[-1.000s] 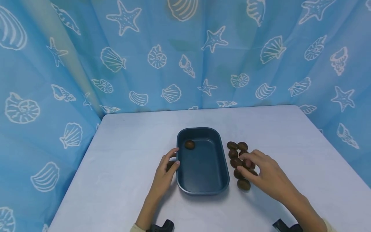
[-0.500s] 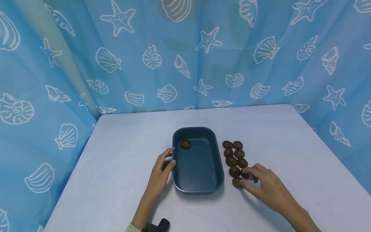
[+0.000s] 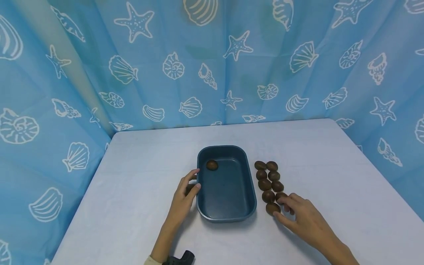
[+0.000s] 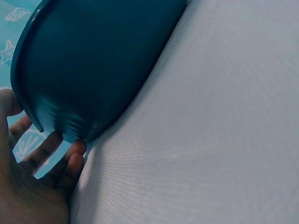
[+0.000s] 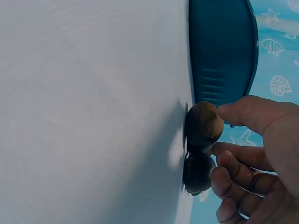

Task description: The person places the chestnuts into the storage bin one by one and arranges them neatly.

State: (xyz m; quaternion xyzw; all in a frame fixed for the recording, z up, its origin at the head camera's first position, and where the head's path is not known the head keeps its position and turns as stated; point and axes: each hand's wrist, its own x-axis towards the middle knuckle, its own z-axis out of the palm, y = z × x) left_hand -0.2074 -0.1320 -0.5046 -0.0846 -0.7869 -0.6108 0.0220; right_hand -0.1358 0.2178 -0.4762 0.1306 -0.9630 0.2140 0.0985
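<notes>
Brown oval fruits, kiwi-like in shape, lie in two touching rows on the white table, right of a dark blue rectangular tray (image 3: 226,219). My right hand (image 3: 309,221) is at the rows' near end. Its thumb touches the nearest fruit (image 3: 272,208), and its loosely bent fingers are by the end fruit (image 3: 281,196) of the other row. Both near fruits show in the right wrist view, the upper one (image 5: 201,126) under the thumb tip. My left hand (image 3: 183,198) rests against the tray's left side, thumb and fingertips touching it. One fruit (image 3: 212,165) lies inside the tray's far left.
White cloth covers the table (image 3: 149,158). A blue curtain (image 3: 245,73) with shell and starfish prints hangs behind it and along both sides. A dark strap-like device (image 3: 182,258) sits by my left wrist.
My right hand has moved from the middle of the fruit rows to their near end, and the nearer fruits have shifted slightly. My left hand stays at the tray. The head view has shifted a little.
</notes>
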